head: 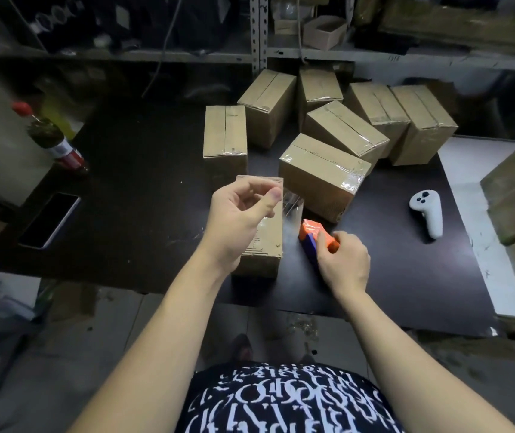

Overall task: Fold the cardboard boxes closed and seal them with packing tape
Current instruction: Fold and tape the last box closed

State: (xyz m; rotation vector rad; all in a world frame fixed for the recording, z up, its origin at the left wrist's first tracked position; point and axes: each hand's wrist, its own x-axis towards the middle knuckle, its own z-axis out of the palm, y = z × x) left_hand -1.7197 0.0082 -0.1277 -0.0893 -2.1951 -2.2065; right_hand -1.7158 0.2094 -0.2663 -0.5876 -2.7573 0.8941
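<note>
— At the table's (143,182) front edge, the box (265,245) sits under my left hand (237,214), which pinches the loose end of the tape (293,207). My right hand (343,264) grips the dispenser (315,235). Tips?

— Keep the strip taut, centre it on the seam, then press it flat. Those sealed boxes (322,179) crowd in just behind and to the right, so I'd pull toward yourself. There's open room on the left, before the phone (50,220).

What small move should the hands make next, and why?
Probably lower the left hand and press the free end of the clear tape onto the near box. The tape is stretched in the air between that hand, which seems to pinch it, and the dispenser gripped by the right hand.
</note>
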